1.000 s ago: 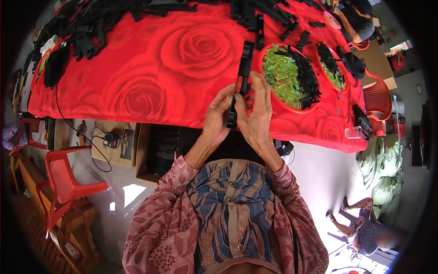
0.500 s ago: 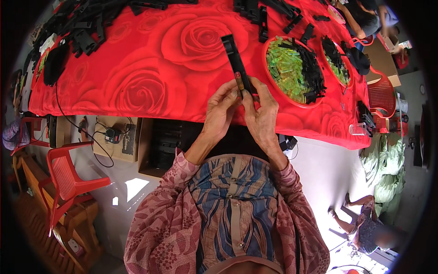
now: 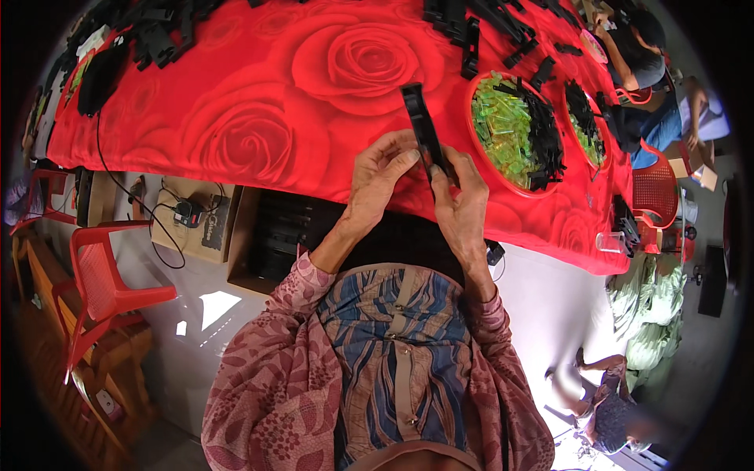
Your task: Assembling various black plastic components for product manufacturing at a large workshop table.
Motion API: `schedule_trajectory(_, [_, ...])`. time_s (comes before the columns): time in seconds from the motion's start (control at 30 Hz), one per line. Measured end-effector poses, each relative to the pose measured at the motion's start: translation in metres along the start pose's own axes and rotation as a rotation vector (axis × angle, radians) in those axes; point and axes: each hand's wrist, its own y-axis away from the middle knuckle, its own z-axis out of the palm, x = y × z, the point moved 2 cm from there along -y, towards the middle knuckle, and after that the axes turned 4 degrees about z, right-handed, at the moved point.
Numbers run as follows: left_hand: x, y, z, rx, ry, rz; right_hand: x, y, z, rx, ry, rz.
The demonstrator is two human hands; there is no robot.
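A long black plastic strip (image 3: 421, 124) stands tilted over the edge of the red rose-patterned table (image 3: 259, 118). My right hand (image 3: 462, 206) grips its lower end. My left hand (image 3: 378, 177) touches the strip from the left, fingers curled against it. Just right of the hands sits a red bowl (image 3: 514, 132) holding green translucent pieces and black parts.
A second red bowl (image 3: 585, 125) lies further right. Piles of black parts (image 3: 161, 35) cover the far side of the table. Red plastic chairs (image 3: 98, 282) stand at left, boxes and cables under the table. Other people sit at the right.
The strip's far end swung left and nearer to me; it now tilts up-left. Both hands stay on its lower end.
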Motion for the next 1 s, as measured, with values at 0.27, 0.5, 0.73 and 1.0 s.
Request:
schedule_trajectory(0.27, [0.004,0.003,0.006,-0.031,0.071,-0.027,0.004,0.0,0.0,0.039,0.023,-0.026])
schedule_trajectory(0.5, [-0.005,0.003,-0.004,-0.09,0.017,0.004,0.015,0.002,0.004,0.037,-0.176,0.072])
schedule_trajectory(0.73, [-0.004,0.003,-0.004,-0.048,0.044,0.016,0.016,0.002,0.007,0.047,-0.231,0.181])
schedule_trajectory(1.0, [0.001,0.002,0.001,-0.025,0.01,0.007,0.018,-0.001,0.011,0.101,-0.081,0.044])
